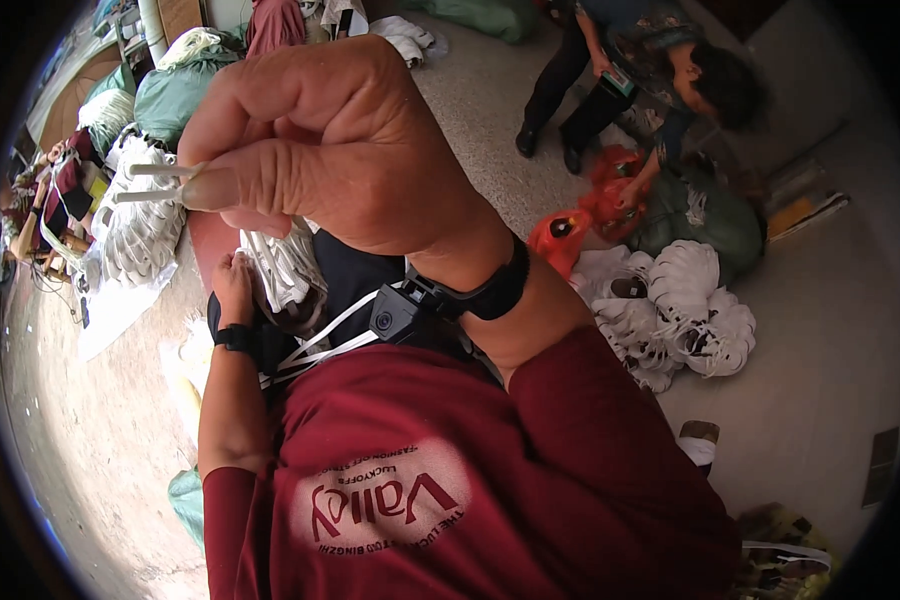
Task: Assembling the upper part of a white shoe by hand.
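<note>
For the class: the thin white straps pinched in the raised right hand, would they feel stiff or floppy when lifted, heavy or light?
The white straps jut straight from the right hand, so short lengths probably hold shape. Lower down they curve slackly across the lap, so longer runs likely flop. Being thin, they are probably light.

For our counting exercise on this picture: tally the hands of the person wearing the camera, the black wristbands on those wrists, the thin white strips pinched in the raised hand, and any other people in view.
Hands: 2, right hand and left hand
Black wristbands: 2
Thin white strips: 2
Other people: 1, a person bending over
Total: 7
</note>
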`<state>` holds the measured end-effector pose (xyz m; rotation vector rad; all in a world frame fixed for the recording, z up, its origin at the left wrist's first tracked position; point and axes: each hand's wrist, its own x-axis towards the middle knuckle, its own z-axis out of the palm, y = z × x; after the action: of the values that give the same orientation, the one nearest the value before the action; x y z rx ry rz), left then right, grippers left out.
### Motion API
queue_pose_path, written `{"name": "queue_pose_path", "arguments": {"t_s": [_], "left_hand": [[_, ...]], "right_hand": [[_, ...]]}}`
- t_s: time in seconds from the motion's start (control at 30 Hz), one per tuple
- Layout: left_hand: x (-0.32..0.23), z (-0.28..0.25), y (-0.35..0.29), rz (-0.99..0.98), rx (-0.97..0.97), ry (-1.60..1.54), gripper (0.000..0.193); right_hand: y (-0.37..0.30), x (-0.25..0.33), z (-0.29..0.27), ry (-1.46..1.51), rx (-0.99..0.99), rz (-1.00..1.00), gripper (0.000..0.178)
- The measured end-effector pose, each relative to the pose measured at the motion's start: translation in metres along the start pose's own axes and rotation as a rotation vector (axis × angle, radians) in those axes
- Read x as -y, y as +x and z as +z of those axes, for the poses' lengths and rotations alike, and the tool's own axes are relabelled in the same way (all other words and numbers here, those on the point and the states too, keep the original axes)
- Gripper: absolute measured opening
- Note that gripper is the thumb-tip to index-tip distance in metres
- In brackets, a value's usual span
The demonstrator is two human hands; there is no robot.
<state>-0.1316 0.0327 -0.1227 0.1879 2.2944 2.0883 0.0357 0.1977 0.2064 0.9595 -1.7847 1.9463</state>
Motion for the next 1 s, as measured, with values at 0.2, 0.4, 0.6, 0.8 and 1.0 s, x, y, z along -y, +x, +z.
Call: {"name": "queue_pose_path", "arguments": {"t_s": [0.2,0.4,0.6,0.8,1.0], "left_hand": [[-0.014,0.0,0.001,0.153,-0.014,0.155,0.013],[0.052,-0.028,0.018,-0.018,-0.104,0.267,0.025],[0.005,0.003,0.0,-0.013,-0.096,0.391,0.027],[-0.005,-0.001,0.0,-0.032,-0.094,0.359,0.032],[0.059,-0.027,0.026,-0.304,0.18,-0.451,0.022]], "right_hand": [[0.002,-0.008,-0.008,-0.014,-0.015,-0.058,0.008],[0.004,-0.011,0.001,0.027,0.031,-0.024,0.006],[0.001,-0.001,-0.015,0.007,-0.081,-0.202,0.009],[0.007,0.012,-0.024,-0.006,-0.071,-0.223,0.014],[0.015,0.004,-0.007,0.012,-0.053,-0.246,0.02]]}}
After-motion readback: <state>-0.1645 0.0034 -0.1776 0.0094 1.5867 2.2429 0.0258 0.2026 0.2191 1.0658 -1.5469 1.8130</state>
